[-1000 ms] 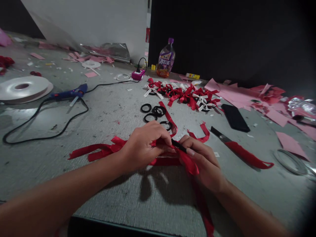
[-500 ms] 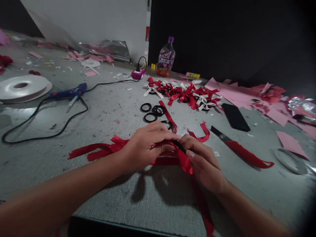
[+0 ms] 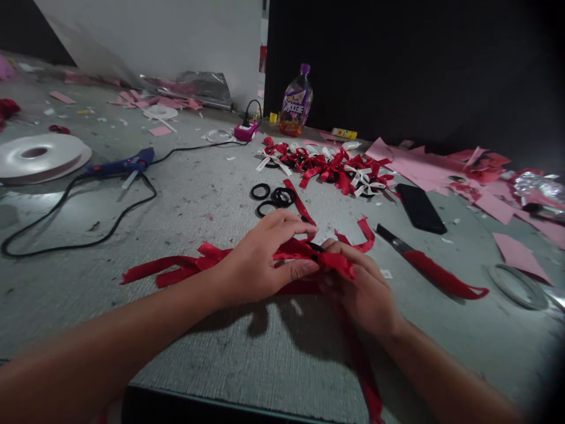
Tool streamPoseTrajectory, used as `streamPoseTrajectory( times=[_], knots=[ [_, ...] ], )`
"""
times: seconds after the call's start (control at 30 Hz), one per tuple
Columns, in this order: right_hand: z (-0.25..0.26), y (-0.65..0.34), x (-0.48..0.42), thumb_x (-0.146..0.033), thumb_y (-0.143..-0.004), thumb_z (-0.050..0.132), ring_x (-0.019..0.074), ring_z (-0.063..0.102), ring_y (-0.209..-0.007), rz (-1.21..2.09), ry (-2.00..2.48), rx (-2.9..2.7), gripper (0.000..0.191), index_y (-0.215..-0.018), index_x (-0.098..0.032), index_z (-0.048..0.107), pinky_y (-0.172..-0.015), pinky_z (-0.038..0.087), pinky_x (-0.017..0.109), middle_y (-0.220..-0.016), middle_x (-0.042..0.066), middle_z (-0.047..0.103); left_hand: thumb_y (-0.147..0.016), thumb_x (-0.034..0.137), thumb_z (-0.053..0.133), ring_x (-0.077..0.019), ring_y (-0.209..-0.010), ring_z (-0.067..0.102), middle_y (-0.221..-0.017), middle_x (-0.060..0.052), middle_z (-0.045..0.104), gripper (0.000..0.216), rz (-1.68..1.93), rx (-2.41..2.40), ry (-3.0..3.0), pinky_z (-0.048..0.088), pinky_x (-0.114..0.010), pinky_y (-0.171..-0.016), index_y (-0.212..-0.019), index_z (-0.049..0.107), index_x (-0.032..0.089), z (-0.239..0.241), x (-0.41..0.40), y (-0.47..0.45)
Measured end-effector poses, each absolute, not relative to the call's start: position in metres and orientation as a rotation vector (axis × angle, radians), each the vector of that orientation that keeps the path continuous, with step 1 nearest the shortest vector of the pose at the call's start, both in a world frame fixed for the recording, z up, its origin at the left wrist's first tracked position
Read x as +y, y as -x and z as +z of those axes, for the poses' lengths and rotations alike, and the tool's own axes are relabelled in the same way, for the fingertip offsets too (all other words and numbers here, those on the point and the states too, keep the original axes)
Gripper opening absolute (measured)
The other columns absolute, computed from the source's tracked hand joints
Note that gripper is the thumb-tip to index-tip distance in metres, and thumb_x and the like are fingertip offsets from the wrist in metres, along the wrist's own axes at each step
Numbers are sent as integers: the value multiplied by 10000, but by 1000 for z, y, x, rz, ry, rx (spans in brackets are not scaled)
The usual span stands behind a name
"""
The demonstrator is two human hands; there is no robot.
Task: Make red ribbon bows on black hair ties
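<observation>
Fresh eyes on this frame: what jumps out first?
The left hand and right hand meet at the near middle of the table, both pinching a red ribbon whose tails trail left. Behind them lies a heap of red and white bows, with black rings just before it. A blue glue gun lies far left, a red-handled knife to the right.

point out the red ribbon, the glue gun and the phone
red ribbon [image 3: 176, 268] head view, its left tail on the table
glue gun [image 3: 117, 169] head view, its blue body
phone [image 3: 420, 208] head view, its dark face
</observation>
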State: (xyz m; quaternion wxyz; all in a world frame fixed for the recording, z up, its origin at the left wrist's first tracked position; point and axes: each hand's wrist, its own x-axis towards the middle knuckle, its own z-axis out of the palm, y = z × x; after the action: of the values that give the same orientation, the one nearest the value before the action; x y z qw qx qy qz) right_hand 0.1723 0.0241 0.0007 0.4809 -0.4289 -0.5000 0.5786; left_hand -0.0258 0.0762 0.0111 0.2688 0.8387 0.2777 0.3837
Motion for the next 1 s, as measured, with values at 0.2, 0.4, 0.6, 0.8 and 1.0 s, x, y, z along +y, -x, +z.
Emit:
streamPoseTrajectory(
  times=[0.2,0.4,0.6,0.8,1.0],
  knots=[
    [6,-162,24,-356,-800,645,106,421,-483,1868,1034,-693,204,-706,-194,566,-393,314,208,-588,-15,502,-811,400,721,-219,-1055,655,-1167,-79,702,457,813,832,-1834,493,-365,-964,-1200,621,179,16,75,24],
    [13,-156,25,-316,-828,582,95,421,-455,1968,973,-492,155,-769,-173,585,-329,313,184,-610,-5,536,-801,304,726,-177,-843,703,-933,-58,762,254,711,834,-1359,542,-308,-803,-1002,692,153,23,73,21],
    [8,-156,22,-455,-880,505,86,357,-410,1867,1090,-705,244,-826,-219,531,-316,255,178,-561,-40,489,-787,231,745,-150,-799,704,-885,-44,764,228,708,786,-1105,544,-284,-757,-992,679,158,18,75,19],
    [-7,-158,15,-491,-882,624,58,359,-427,1236,1251,-1164,276,-841,-226,561,-374,276,183,-590,-58,521,-757,297,768,-137,-745,667,-844,-18,738,244,716,902,-1286,521,-273,-714,-955,710,167,18,76,21],
    [-1,-158,16,-387,-891,652,158,654,-838,964,1268,-1364,277,-1126,-239,649,-657,528,272,-1018,49,699,-756,308,761,-142,-756,646,-836,-14,724,231,738,904,-1390,507,-281,-730,-935,718,168,18,74,20]
  ],
)
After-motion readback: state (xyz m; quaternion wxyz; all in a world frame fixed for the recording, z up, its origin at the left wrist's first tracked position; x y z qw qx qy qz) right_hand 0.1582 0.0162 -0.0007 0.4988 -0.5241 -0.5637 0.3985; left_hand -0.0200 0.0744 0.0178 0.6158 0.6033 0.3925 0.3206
